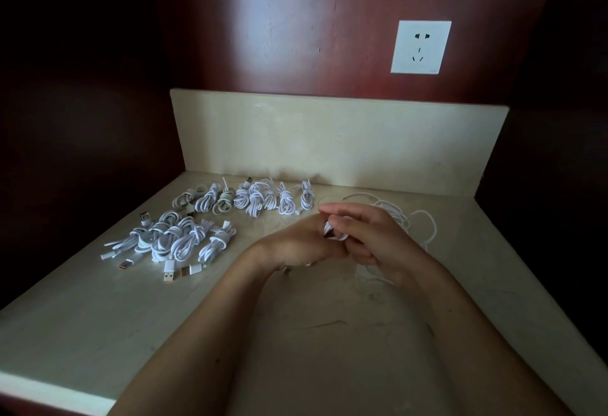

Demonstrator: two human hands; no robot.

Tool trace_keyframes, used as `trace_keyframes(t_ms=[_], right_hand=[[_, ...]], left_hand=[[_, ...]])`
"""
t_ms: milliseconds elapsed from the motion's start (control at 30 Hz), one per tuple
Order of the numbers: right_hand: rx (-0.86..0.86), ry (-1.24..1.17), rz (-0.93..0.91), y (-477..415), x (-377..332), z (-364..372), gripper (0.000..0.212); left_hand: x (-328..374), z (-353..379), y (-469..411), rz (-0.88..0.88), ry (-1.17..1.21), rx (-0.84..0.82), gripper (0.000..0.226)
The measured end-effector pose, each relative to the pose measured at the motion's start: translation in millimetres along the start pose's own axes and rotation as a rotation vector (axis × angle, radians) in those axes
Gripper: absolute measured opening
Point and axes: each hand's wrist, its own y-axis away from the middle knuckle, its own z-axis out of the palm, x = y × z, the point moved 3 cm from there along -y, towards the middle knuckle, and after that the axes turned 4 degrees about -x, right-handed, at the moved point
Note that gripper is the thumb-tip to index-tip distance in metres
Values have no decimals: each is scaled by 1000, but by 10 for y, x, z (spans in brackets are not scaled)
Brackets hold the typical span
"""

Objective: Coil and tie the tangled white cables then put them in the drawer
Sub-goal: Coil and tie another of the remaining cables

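One cable coil [330, 228], seemingly between curled fingers [349, 215].

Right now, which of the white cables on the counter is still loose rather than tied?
The loose cable sprawling behind the right hand; the rest lie as tied bundles on the left.

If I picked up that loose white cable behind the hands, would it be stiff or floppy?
Probably floppy: the loose white cable sprawls in limp loops on the countertop. It is likely light, since it looks thin. It may snag as you lift it, because its loops cross each other.
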Motion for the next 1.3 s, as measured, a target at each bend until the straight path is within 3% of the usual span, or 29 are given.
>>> trace_keyframes(t_ms=[100,167,267,367,500,667,767,867,933,1100,1300], right_hand=[[41,-6,-15,0,-24,-20,23],[98,-20,-32,-8,-33,-20,20],[182,-82,-44,-32,-25,-29,13],[206,-169,-45,-70,-16,-51,8],[212,-311,-38,-53,-34,-78,16],[191,-380,-11,-51,13,-78,13],[166,-385,27,-73,74,-55,11],[152,-402,44,-82,92,-56,11],[142,-407,28,-84,80,-26,11],[141,-294,-30,-43,31,47,8],[234,-169,-51,-44,42,23,4]], left_hand=[[26,33,-16,40,6,56,25],[-35,23,-59,79,-32,139,9],[-168,-6,-103,79,-180,263,25],[-148,-49,-71,58,-394,416,10],[-45,-116,-23,-48,-652,531,33],[-104,-122,29,37,-581,465,26],[-152,-109,98,28,-330,499,18],[-143,-73,130,-23,15,524,35],[-172,-99,122,-10,164,627,51],[-189,-162,126,84,244,733,38],[-247,-247,181,103,162,779,39]])
